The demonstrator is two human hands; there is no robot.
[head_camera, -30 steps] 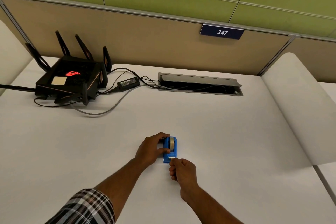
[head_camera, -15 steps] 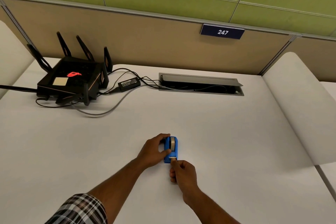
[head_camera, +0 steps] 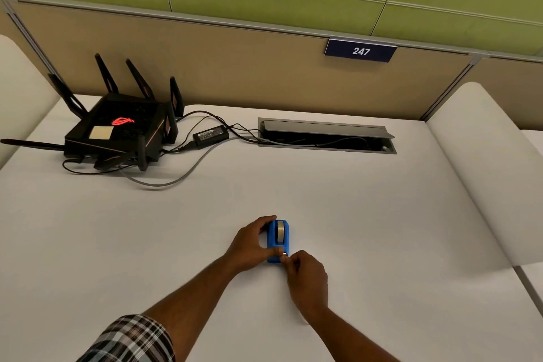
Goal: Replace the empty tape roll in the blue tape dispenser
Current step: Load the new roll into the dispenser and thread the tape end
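Blue plastic tape dispenser [head_camera: 278,241] is gripped from its side by the curled left hand [head_camera: 249,247]; its near cutter end is pinched by right hand [head_camera: 305,276] fingertips; tape roll [head_camera: 281,231] seated on top.

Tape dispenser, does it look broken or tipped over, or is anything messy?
No. The blue tape dispenser stands upright on the white desk with a roll seated in it. The left hand steadies its side; the right hand pinches at its near end. Only the router's cables straggle loosely.
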